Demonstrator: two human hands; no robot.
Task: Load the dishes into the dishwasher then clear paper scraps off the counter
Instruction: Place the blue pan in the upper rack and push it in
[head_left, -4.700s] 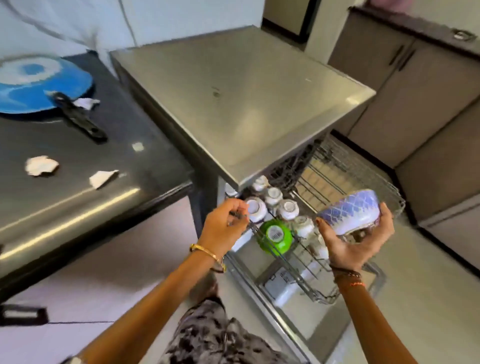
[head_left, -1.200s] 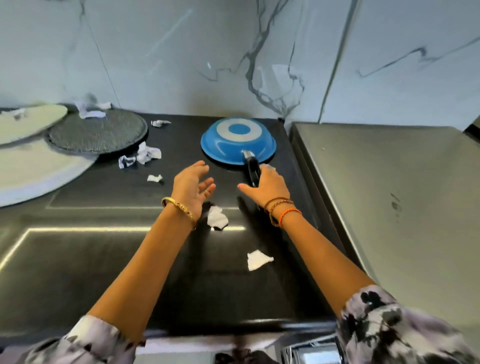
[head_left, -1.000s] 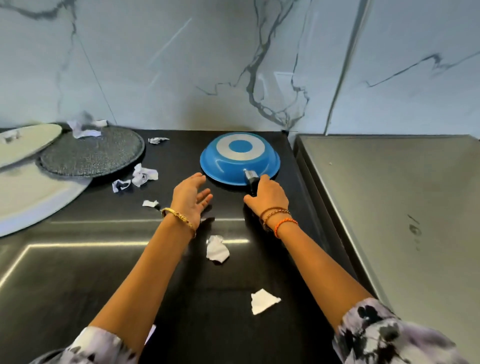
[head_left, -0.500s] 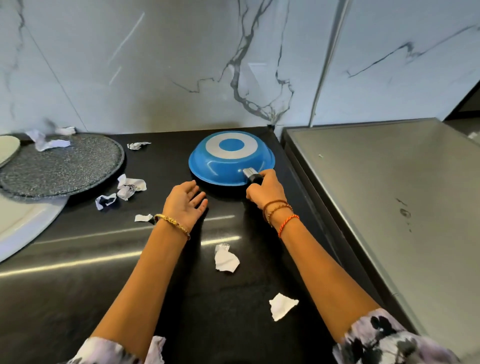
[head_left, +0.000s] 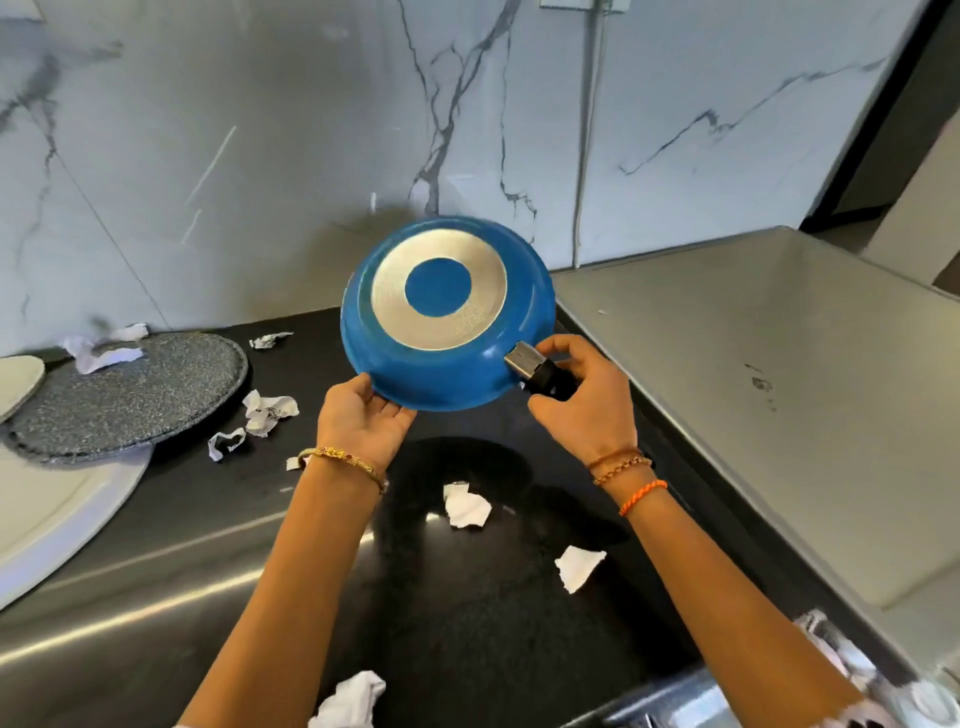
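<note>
While the right hand (head_left: 582, 400) grips the handle (head_left: 543, 371) and the left hand (head_left: 363, 415) steadies the rim of the blue pan (head_left: 447, 317), held bottom-up above the counter (head_left: 467, 623), it seems wise to keep both holds while turning toward the dishwasher.

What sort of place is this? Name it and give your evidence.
Most likely a home kitchen: a blue frying pan held over a black counter, a marble-look backsplash behind it, and round placemats with paper scraps lying about.
</note>
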